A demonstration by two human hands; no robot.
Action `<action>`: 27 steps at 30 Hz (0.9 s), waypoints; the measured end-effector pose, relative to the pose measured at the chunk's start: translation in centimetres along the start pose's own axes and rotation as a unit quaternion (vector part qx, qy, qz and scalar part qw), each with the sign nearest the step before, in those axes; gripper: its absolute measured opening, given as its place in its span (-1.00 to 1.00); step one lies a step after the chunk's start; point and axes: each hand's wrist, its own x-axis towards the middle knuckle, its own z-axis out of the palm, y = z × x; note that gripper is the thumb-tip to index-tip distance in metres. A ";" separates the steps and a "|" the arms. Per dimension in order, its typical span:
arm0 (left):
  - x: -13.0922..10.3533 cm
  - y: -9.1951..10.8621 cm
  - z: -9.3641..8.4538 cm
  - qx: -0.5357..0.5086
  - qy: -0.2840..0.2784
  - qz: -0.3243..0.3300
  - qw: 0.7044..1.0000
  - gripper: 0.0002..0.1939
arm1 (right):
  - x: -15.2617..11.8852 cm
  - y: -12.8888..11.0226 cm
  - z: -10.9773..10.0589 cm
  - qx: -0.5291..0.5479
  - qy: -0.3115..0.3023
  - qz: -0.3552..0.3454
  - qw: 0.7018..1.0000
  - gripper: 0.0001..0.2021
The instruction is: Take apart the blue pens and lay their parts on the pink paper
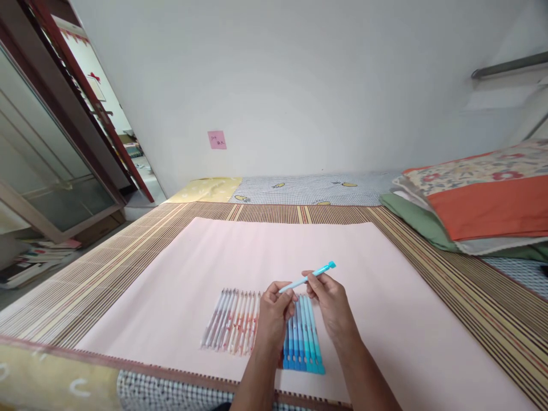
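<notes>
A light blue pen (299, 282) with a turquoise end is held slantwise between both hands, above the pink sheet (192, 262). Its pale lower-left end is pinched by my left hand (276, 305). Farther up the barrel, the fingers of my right hand (327, 294) are closed on it too. Below my hands, blue and turquoise pens (306, 337) lie side by side on the sheet. To their left is a row of pale pens (233, 322) with reddish and grey marks. My left hand and forearm hide the middle of the rows.
The sheet lies on a striped mat (141, 248). Folded orange and floral bedding (488, 200) is piled at the right. Behind the mat stands a white wall (299, 85) with a pink note (217, 140). Books (34, 260) lie low at the left.
</notes>
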 end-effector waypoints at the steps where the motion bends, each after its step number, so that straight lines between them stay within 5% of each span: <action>1: 0.0 -0.1 0.0 0.002 0.003 0.006 1.000 -0.68 | 0.0 0.0 0.0 -0.001 -0.003 -0.001 1.000 -0.52; 8: 0.1 -0.4 -0.4 0.014 0.000 -0.067 0.998 -0.40 | -0.3 -0.2 0.1 -0.001 -0.007 -0.004 1.000 -0.55; 14: 0.0 -0.2 -0.3 -0.029 -0.045 -0.048 0.997 -0.62 | -0.3 -0.6 0.3 0.000 -0.001 0.006 1.000 -0.56; 22: 0.3 -0.5 -0.7 -0.053 -0.035 -0.051 0.997 -0.64 | -0.5 -0.8 0.4 0.119 -0.001 0.052 0.992 -0.57; 27: 0.3 -0.6 -0.7 -0.052 -0.027 -0.054 0.997 -0.65 | -0.3 -0.7 0.4 0.158 0.053 0.039 0.985 -0.61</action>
